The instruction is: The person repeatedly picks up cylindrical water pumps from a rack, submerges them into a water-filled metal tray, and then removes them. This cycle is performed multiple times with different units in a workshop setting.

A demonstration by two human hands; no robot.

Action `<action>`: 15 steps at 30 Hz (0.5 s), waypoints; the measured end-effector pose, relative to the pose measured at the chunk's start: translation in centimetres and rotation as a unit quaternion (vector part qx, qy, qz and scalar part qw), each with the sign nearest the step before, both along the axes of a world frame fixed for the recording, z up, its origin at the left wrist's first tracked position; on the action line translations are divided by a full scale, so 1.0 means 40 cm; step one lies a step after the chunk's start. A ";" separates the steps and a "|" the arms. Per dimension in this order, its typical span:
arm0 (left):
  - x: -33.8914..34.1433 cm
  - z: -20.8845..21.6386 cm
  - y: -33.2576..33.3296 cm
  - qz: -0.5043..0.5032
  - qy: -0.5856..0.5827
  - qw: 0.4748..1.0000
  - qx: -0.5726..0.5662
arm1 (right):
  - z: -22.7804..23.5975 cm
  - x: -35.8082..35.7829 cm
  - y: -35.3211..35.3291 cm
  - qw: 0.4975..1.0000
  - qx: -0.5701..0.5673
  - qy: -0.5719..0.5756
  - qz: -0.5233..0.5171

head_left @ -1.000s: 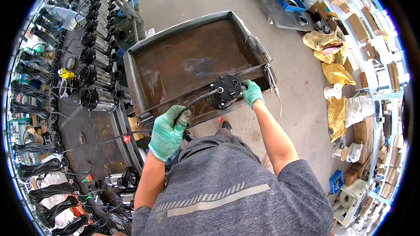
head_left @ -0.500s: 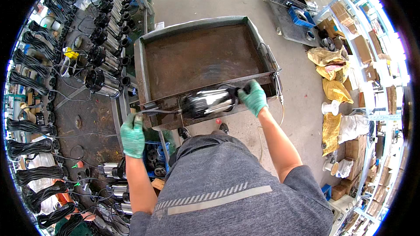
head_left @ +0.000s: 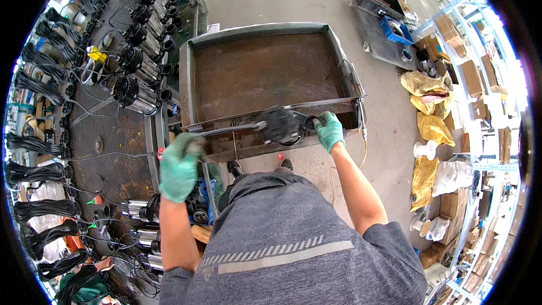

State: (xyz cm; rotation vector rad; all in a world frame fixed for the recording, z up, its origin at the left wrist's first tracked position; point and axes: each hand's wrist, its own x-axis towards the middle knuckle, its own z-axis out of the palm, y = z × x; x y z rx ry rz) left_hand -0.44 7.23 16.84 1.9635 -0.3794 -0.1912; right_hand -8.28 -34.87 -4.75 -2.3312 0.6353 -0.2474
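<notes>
A submersible pump (head_left: pixel 282 126) is over the near strip of a rusty metal tank, its black end facing up at me; motion blurs its outline. At its right end, my right hand (head_left: pixel 329 131), in a green glove, is closed round the black outlet fitting (head_left: pixel 311 124). A black cable (head_left: pixel 234 129) runs left from the pump. My left hand (head_left: pixel 179 166), gloved alike and blurred, is closed on this cable beside the tank's near left corner. The tank (head_left: pixel 186 87) has a crossbar (head_left: pixel 237 117) just beyond the pump.
Several steel pumps (head_left: pixel 135 95) and coiled black cables (head_left: pixel 36 144) fill the bench (head_left: pixel 113 175) on my left. Beneath my left forearm is a blue crate (head_left: pixel 210 192). Yellow sacks (head_left: pixel 435 130), a white spool (head_left: pixel 424 149) and shelving (head_left: pixel 497 152) stand at the right.
The pump has rolled, so its black end now shows where the shiny steel side did. My left hand has moved slightly right and toward me with the cable.
</notes>
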 end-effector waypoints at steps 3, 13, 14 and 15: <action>-0.008 -0.010 -0.145 -0.057 0.012 0.998 0.026 | -0.296 -0.007 -0.105 0.982 0.177 -0.006 -0.061; -0.011 -0.015 -0.182 -0.040 0.028 0.999 0.022 | -0.223 -0.004 -0.068 0.983 0.177 0.027 -0.047; -0.017 0.006 -0.183 -0.034 0.037 0.997 0.054 | -0.212 0.001 -0.062 0.984 0.172 0.034 -0.037; -0.014 -0.005 -0.192 -0.043 -0.007 0.998 0.048 | -0.280 -0.018 -0.117 0.984 0.167 0.010 -0.056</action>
